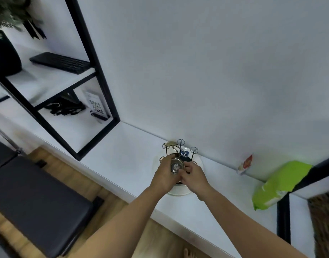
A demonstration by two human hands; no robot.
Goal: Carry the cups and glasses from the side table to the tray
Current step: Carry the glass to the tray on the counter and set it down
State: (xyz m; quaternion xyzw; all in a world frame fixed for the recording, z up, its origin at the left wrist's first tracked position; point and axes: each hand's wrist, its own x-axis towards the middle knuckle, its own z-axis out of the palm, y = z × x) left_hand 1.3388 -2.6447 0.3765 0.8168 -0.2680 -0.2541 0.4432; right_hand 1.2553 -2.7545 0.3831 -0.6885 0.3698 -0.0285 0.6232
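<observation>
Both arms reach forward over a white counter [126, 146] that runs along the wall. At the middle of the view the left hand [164, 175] curls its fingers around a clear glass [175, 167], held mouth toward the camera directly above a round white tray [178, 192]. The right hand [194, 176] sits at three o'clock from the glass, its fingertips touching the glass's side; whether they pinch it or only rest against it cannot be told. The tray carries a thin wire rack [180, 148] with upright prongs ending in small loops, rising at twelve o'clock from the hands, close to the wall. Something dark lies on the tray under the hands, too hidden to name. At three o'clock from the tray, well apart, a small red and white packet [244, 164] leans on the wall, and beyond it a green bag [279, 183] lies on the counter. At ten o'clock stands a black-framed shelf [96, 71] with a black keyboard [61, 62] on one level and a QR-code card [95, 105] below. A dark bench [39, 192] stands at eight o'clock on the wooden floor [67, 170].
</observation>
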